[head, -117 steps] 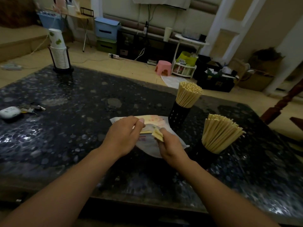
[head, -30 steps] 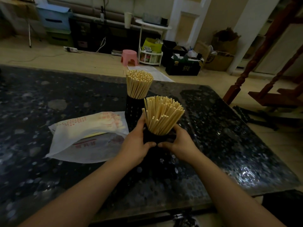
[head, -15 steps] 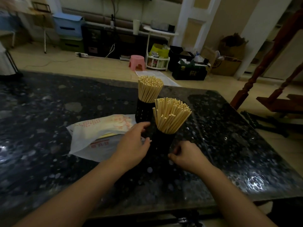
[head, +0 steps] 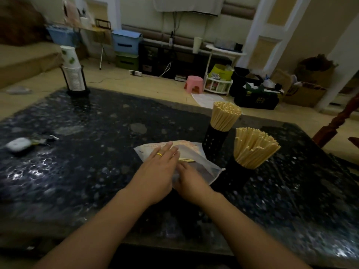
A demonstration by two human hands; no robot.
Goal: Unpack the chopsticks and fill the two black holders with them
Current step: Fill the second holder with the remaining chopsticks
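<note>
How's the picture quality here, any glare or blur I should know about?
Head view: dim room light; bright speckled glare on the glossy table; motion blur smears the small white case at left; wide-angle bending at the edges; both hands and the chopsticks read fairly sharp.

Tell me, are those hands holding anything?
Both hands lie on the plastic bag. The left hand rests flat on top; whether the right hand grips its near edge cannot be told.

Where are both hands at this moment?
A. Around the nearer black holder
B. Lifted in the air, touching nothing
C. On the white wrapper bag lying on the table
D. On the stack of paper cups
C: the left hand and right hand both rest on the white wrapper bag, beside the two filled holders.
</note>
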